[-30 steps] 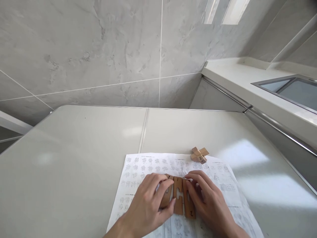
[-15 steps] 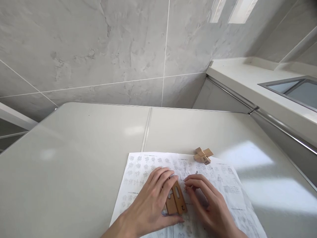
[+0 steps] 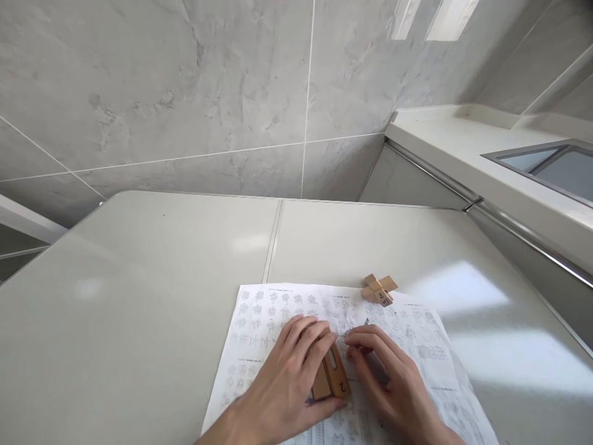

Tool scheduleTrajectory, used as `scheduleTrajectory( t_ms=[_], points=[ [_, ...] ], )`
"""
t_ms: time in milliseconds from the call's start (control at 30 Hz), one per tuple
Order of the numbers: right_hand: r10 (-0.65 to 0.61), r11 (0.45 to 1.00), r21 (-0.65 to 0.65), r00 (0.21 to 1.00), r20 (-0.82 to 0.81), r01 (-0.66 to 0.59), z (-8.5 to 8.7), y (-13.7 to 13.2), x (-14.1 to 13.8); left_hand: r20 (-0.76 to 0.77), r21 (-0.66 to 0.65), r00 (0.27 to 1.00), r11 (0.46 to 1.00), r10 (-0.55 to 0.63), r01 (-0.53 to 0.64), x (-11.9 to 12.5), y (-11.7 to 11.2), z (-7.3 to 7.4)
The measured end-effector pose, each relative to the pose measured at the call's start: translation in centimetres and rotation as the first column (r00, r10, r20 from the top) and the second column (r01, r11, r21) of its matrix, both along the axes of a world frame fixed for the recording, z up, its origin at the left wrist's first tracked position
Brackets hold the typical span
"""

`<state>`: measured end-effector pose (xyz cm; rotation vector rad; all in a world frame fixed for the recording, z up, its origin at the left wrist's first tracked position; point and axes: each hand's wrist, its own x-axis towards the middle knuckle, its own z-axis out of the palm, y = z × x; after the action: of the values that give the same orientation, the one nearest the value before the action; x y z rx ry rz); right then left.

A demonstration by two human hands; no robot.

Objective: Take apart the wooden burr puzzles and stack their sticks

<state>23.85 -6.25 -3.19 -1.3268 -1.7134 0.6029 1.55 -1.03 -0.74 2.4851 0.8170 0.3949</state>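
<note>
My left hand [image 3: 290, 374] lies over flat wooden puzzle pieces [image 3: 322, 383] side by side on the printed sheet, fingers on their far end and thumb at the near end. The right-hand piece [image 3: 340, 374] has a long slot and a black "2" on its near end. My fingers cover much of the pieces. Just right of them, my right hand [image 3: 393, 377] is curled on the paper, thumb and fingers close together. A small grey tip [image 3: 367, 321] pokes out past its knuckles; what it belongs to is hidden.
A cross-shaped wooden puzzle assembly [image 3: 378, 290] marked "3" rests on the far edge of the printed sheet [image 3: 259, 309]. Beneath is a white folding table [image 3: 139, 309] with a centre seam. A grey tiled wall [image 3: 208, 80] stands behind, a white counter [image 3: 454, 136] at the right.
My left fingers and thumb have shifted slightly right, covering more of the pieces' slots. My right hand stays almost where it was.
</note>
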Motion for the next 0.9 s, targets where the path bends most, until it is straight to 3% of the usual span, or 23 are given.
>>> scheduleTrajectory(
  t_ms=[433,800,900],
  points=[
    [-0.044,0.999,-0.003,0.999,-0.026,0.043,0.3,0.0,0.0,0.017,-0.058,0.999,0.997,0.042,-0.041,-0.1,0.2,-0.4],
    [-0.087,0.99,-0.115,0.996,-0.006,0.086,-0.2,-0.1,0.2,-0.006,-0.059,0.996,0.994,0.091,-0.091,-0.7,0.9,-0.5],
    [-0.091,0.981,-0.171,0.996,-0.018,0.087,-0.6,-0.2,0.3,-0.002,-0.043,0.984,0.983,0.176,-0.176,-1.7,1.9,-0.8]
  ],
)
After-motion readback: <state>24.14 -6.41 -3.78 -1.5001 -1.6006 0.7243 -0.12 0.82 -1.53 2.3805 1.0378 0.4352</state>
